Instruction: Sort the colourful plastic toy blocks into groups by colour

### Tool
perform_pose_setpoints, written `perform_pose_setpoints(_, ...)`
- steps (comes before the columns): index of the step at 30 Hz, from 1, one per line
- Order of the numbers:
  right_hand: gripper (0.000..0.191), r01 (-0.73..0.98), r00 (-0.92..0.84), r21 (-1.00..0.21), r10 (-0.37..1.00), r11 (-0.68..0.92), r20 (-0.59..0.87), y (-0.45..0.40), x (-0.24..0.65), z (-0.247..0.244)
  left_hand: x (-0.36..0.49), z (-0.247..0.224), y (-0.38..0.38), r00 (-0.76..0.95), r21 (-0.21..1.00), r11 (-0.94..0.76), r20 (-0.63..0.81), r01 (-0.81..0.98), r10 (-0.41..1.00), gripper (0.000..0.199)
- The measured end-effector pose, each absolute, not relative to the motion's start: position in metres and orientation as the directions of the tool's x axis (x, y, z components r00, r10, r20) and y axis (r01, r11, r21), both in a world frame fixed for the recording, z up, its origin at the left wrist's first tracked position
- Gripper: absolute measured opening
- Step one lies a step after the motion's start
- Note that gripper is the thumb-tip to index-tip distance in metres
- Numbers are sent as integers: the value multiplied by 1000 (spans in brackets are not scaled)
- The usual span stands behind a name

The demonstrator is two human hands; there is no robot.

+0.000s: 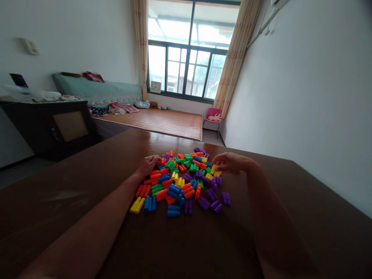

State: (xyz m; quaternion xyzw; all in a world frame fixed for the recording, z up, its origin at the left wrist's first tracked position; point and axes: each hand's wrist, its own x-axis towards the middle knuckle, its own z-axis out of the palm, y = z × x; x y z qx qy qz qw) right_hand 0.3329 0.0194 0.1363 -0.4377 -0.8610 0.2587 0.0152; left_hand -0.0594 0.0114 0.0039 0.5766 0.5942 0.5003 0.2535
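A loose pile of plastic toy blocks shaped like joined, round-ended tubes covers the middle of the table. My right hand (229, 162) is at the pile's right side, its fingers closed on a yellow toy block (216, 171). Purple blocks (214, 194) lie below that hand. At the upper left edge of the pile rests my left hand (147, 165), its fingers curled together beside orange blocks (155, 175); whatever they hold, if anything, is hidden. Blue blocks (150, 204), green blocks (171, 166) and another yellow block (137, 205) are scattered between and below the hands.
The dark brown table (87, 178) has a glossy top; its far edge runs just beyond the pile. Behind it stand a bed (168, 121), a pink chair (212, 114) and a dark cabinet (43, 120). A window (188, 58) with curtains is at the back.
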Motion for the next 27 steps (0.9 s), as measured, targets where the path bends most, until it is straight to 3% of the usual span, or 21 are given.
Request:
perform_pose_setpoints(2, 43, 764, -411, -572, 908, 298, -78, 39, 381, 132, -59, 6, 10, -217, 891, -157, 269, 426, 939, 55)
perform_pose_setpoints(4, 37, 817, -97, -560, 990, 139, 103, 57, 425, 119, -58, 7, 9, -225, 896, -151, 264, 418, 938, 53)
perform_pose_setpoints(7, 34, 762, 311, -645, 908, -60, 282, 77, 468, 84, -57, 9, 8, -231, 901, -148, 259, 407, 938, 54)
perform_pose_setpoints(10, 33, 578, 514, -808, 818, -109, 257, 88, 482, 42, -57, 9, 8, -225, 902, -148, 256, 407, 940, 54)
perform_pose_setpoints(16, 28, 183, 703, -979, 708, -86, 68, 98, 489, -11, -58, 7, 9, -218, 897, -161, 268, 412, 939, 53)
perform_pose_setpoints(19, 33, 116, 727, -992, 684, -44, 55, 103, 491, -15, -58, 7, 9, -223, 897, -159, 269, 413, 937, 51)
perform_pose_setpoints(23, 38, 277, 693, -950, 714, -143, 94, 108, 487, -12, -59, 7, 9, -234, 900, -155, 266, 408, 935, 50)
perform_pose_setpoints(27, 35, 537, 652, -789, 740, -300, 162, 105, 481, -6, -60, 6, 10, -228, 897, -146, 258, 417, 939, 51)
